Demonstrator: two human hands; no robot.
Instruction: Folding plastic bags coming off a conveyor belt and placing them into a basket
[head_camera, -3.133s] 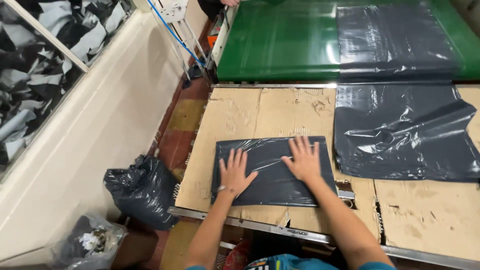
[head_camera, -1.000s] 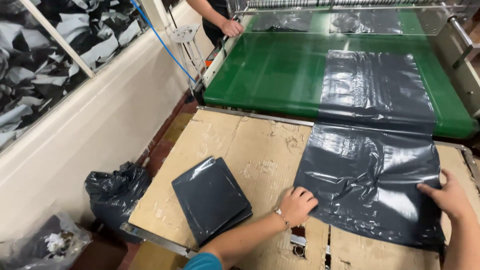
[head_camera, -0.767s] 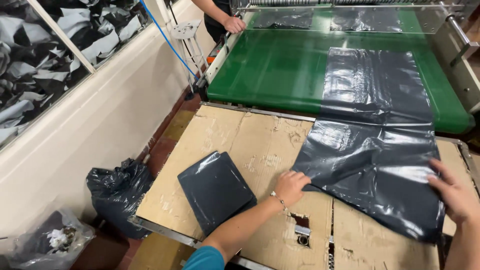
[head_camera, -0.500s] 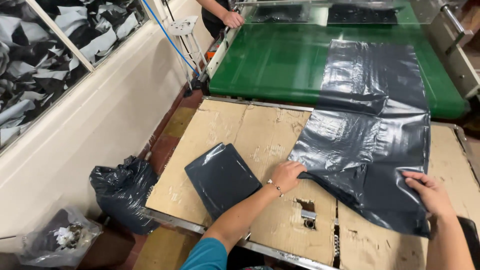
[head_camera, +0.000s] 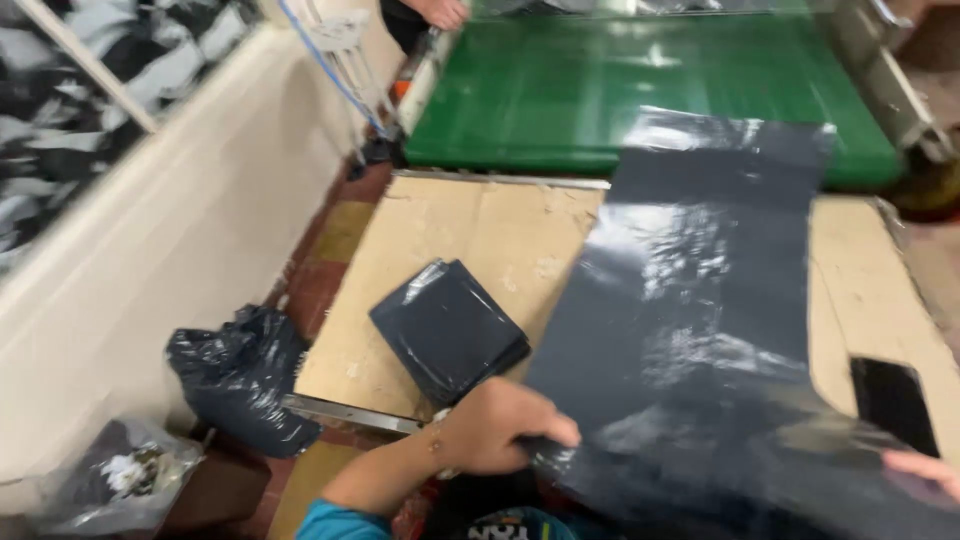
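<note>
A long dark grey plastic bag (head_camera: 700, 330) lies stretched from the green conveyor belt (head_camera: 600, 90) over the cardboard-topped table (head_camera: 470, 230) toward me. My left hand (head_camera: 495, 428) grips the bag's near left corner at the table's front edge. My right hand (head_camera: 925, 470) shows only partly at the lower right, holding the bag's near right edge. A folded stack of dark grey bags (head_camera: 448, 330) lies on the cardboard just left of my left hand.
A black bag full of scraps (head_camera: 240, 375) sits on the floor left of the table, a clear bag of waste (head_camera: 110, 485) beside it. Another person's hand (head_camera: 440, 12) rests at the conveyor's far left. A dark slot (head_camera: 893, 405) opens in the table at right.
Both my hands have pulled the big grey bag off the conveyor toward me, so it now lies flat and long. The folded stack has not moved.
</note>
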